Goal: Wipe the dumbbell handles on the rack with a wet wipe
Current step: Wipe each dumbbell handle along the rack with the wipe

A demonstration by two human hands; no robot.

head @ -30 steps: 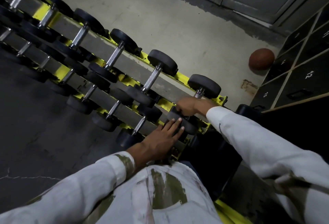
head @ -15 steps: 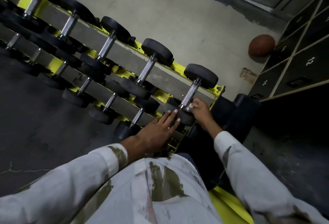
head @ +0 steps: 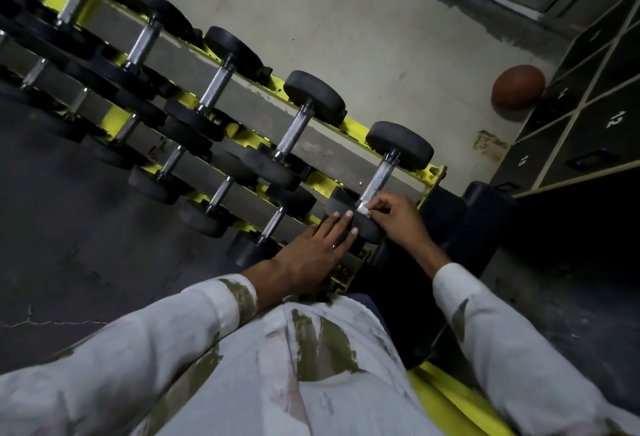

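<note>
A yellow and grey rack [head: 429, 175] holds rows of black dumbbells with chrome handles. The rightmost dumbbell on the upper row has its handle [head: 379, 179] bare along most of its length. My right hand [head: 398, 217] pinches a small white wet wipe [head: 363, 211] against the near end of that handle, beside the near weight head [head: 360, 224]. My left hand [head: 317, 252] lies flat with straight fingers, fingertips touching that same near head.
A brown ball [head: 518, 87] lies on the pale floor by black numbered boxes [head: 595, 130] at the right. A dark block [head: 485, 207] stands just right of the rack's end. Dark rubber flooring spreads to the left.
My right hand slid from the handle's far part down to its near end with the wipe, uncovering the handle. My left hand stayed on the weight head.
</note>
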